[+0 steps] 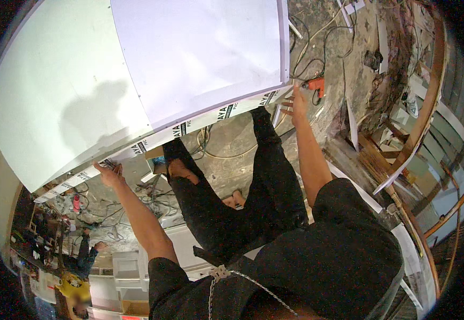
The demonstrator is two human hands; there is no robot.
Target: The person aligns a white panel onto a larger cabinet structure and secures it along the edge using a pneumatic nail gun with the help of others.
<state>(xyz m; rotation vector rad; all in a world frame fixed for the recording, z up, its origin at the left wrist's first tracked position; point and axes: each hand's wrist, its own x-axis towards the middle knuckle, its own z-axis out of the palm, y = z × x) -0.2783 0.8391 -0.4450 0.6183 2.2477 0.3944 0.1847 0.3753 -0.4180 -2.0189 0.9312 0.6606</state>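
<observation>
A large white panel [200,48] fills the upper left, with a seam across its face and dark print along its near edge strip. It sits tilted, the left end of that edge nearer to me. My left hand [110,174] grips the edge strip left of the middle, its fingers bent around the rim. At the right-hand corner, my right hand [297,108] holds the panel, thumb side against the corner and the other fingers loosely spread beneath it. What the fingertips touch behind the edge is hidden.
An orange power drill [316,86] lies on the floor right of the corner, among dark cables [325,45]. Under the panel edge is a small box [156,160]. Wooden beams [424,122] and offcuts line the right. A co-worker in yellow [74,288] is at lower left.
</observation>
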